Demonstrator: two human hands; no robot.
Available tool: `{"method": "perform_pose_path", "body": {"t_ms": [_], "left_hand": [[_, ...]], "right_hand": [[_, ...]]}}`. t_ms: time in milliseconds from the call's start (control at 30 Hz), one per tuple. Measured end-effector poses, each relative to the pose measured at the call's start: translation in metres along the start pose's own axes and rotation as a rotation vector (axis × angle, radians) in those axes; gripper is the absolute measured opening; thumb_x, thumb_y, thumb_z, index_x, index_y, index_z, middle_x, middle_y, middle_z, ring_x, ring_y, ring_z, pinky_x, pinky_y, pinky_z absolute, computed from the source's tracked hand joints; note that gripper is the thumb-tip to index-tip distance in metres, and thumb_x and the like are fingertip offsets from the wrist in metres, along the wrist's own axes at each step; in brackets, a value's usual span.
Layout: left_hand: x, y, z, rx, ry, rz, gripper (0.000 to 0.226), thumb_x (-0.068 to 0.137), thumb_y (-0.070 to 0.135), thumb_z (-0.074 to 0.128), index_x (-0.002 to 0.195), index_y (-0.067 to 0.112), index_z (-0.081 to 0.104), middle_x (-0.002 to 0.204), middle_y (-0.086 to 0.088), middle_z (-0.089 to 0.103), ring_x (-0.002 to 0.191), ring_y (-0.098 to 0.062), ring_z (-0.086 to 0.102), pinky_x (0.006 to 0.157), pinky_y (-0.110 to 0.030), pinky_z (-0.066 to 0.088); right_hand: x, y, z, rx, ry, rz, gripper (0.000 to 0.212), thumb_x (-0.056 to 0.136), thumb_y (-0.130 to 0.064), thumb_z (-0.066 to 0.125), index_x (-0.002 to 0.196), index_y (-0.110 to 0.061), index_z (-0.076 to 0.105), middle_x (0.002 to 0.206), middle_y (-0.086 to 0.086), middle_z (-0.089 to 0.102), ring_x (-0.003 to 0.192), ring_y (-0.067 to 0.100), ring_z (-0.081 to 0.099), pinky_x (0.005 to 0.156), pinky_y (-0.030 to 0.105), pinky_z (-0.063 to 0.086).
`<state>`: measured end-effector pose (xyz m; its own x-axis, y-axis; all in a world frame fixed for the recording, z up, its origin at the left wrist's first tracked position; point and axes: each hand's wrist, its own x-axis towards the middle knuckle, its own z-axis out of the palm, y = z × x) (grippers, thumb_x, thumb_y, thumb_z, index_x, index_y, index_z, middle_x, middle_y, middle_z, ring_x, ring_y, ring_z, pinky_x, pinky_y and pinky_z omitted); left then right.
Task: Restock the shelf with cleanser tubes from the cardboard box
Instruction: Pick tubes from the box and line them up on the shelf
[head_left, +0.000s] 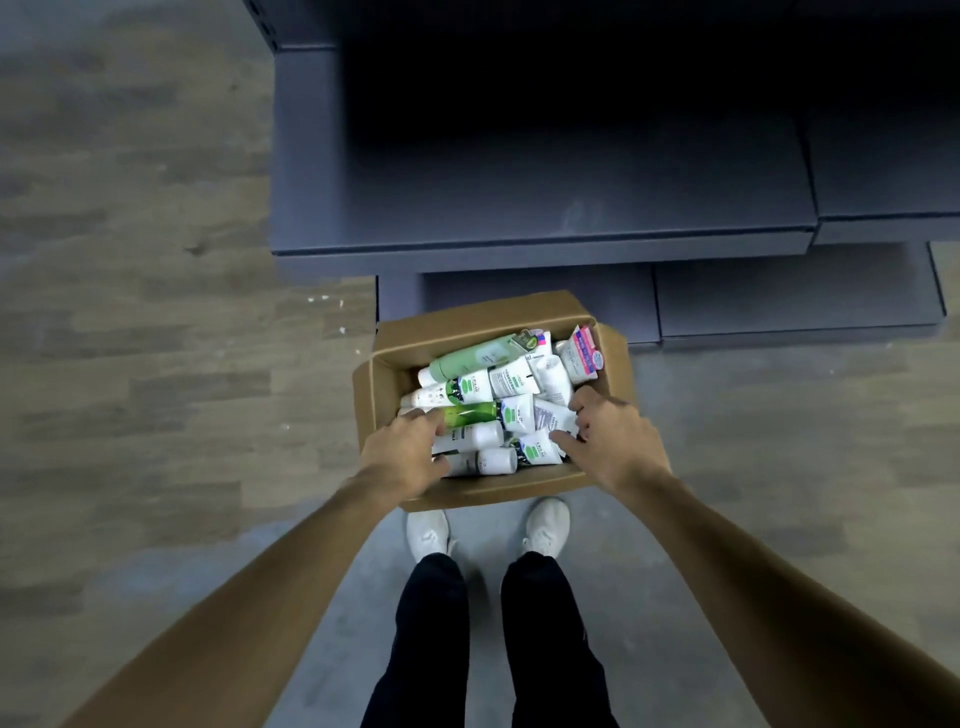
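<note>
An open cardboard box (384, 374) stands on the floor in front of my feet, filled with several white and green cleanser tubes (511, 382). My left hand (402, 449) reaches into the box's left side, with fingers and thumb curled round a white tube (475, 435) just below a bright green tube (470, 413). My right hand (610, 439) reaches into the right side, its fingers and thumb curled onto a white tube (550, 418). Beyond the box is the dark grey shelf (545, 208), its lowest boards bare.
A lower plinth (779, 306) of the shelf unit juts out just behind the box. My white shoes (545, 525) and dark trousers stand right behind the box. Wood-patterned floor (156, 364) spreads to the left and right.
</note>
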<state>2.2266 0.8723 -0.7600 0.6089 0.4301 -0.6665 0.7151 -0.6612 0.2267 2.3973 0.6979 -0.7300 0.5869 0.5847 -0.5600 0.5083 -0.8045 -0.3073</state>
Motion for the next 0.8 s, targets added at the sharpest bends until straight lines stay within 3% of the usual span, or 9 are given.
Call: {"method": "perform_pose_path", "body": {"t_ms": [300,533,700,800], "left_hand": [[0.032,-0.026,0.027,0.033,-0.033,0.029,0.038,0.084,0.024,0.065,0.12,0.024,0.051,0.126,0.001,0.056,0.11,-0.024,0.058,0.082,-0.035,0.047],[0.036,-0.028,0.051,-0.062,-0.046,0.037,0.053,0.082,0.022,0.067,0.13,0.019,0.044,0.129,-0.005,0.05,0.115,-0.031,0.056,0.09,-0.041,0.05],[0.036,-0.031,0.051,-0.184,0.029,0.014,0.047,0.083,0.02,0.064,0.126,0.019,0.047,0.127,-0.004,0.048,0.115,-0.028,0.054,0.092,-0.04,0.048],[0.033,-0.029,0.047,-0.238,0.051,0.01,0.036,0.085,0.021,0.061,0.118,0.02,0.048,0.118,-0.003,0.056,0.104,-0.028,0.06,0.086,-0.043,0.05]], "right_hand": [[0.027,-0.014,0.067,0.102,-0.121,0.025,0.038,0.089,-0.036,0.066,0.12,-0.02,0.053,0.111,0.005,0.066,0.104,0.028,0.062,0.083,0.037,0.052],[0.049,-0.044,0.093,0.098,-0.175,-0.132,0.045,0.095,-0.031,0.059,0.137,-0.02,0.045,0.13,0.006,0.051,0.121,0.028,0.049,0.095,0.04,0.046],[0.061,-0.06,0.103,0.061,-0.228,-0.091,0.038,0.097,-0.025,0.058,0.133,-0.017,0.047,0.128,0.011,0.051,0.118,0.031,0.051,0.095,0.04,0.045],[0.067,-0.062,0.098,0.008,-0.292,-0.138,0.037,0.095,-0.02,0.062,0.129,-0.017,0.048,0.125,0.011,0.046,0.114,0.031,0.053,0.091,0.038,0.045]]}}
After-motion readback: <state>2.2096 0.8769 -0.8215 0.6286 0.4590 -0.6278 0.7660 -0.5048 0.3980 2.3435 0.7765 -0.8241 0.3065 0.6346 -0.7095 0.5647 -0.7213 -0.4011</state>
